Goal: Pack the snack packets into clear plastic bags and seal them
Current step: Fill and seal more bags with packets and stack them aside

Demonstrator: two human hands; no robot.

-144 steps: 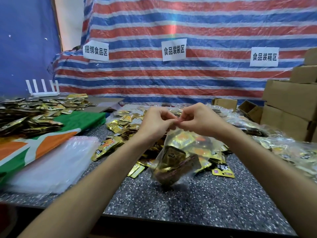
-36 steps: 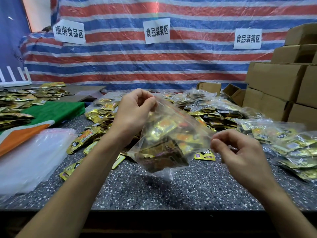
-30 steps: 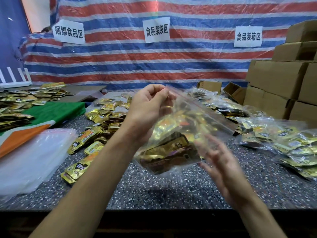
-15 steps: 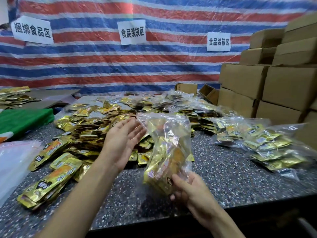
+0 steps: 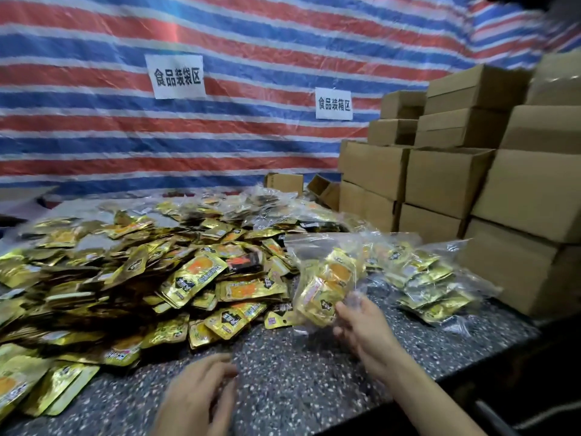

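A striped tarp (image 5: pixel 94 121) fills the view from 10 to 1 o'clock, and stacked cardboard boxes (image 5: pixel 446 180) rise at 2 to 3 o'clock. Below them the speckled table (image 5: pixel 298 372) runs across the lower half. A broad heap of loose snack packets (image 5: pixel 132 272), gold foil and unsorted, covers the table from 8 to 11 o'clock. At 3 o'clock, just in front of the boxes, lies a smaller pile of finished bags (image 5: pixel 430 278). Between the heap and that pile, just right of centre, the filled bag (image 5: pixel 327 278) stands off the table with its top edge flat, so it is probably sealed, though blur leaves that uncertain. The right hand (image 5: pixel 366 332) holds it by a lower corner, thumb and fingers closed on the plastic. The left hand (image 5: pixel 201 401) is well apart from it at 6 o'clock, low over bare table with fingers relaxed and nothing in them. The step in hand looks like the close of one bag's cycle — the packed bag is being passed towards the finished pile. The next move calls for setting it down at 3 o'clock without spilling the pile, then finding an empty bag — none shows here — and gathering packets from the heap.
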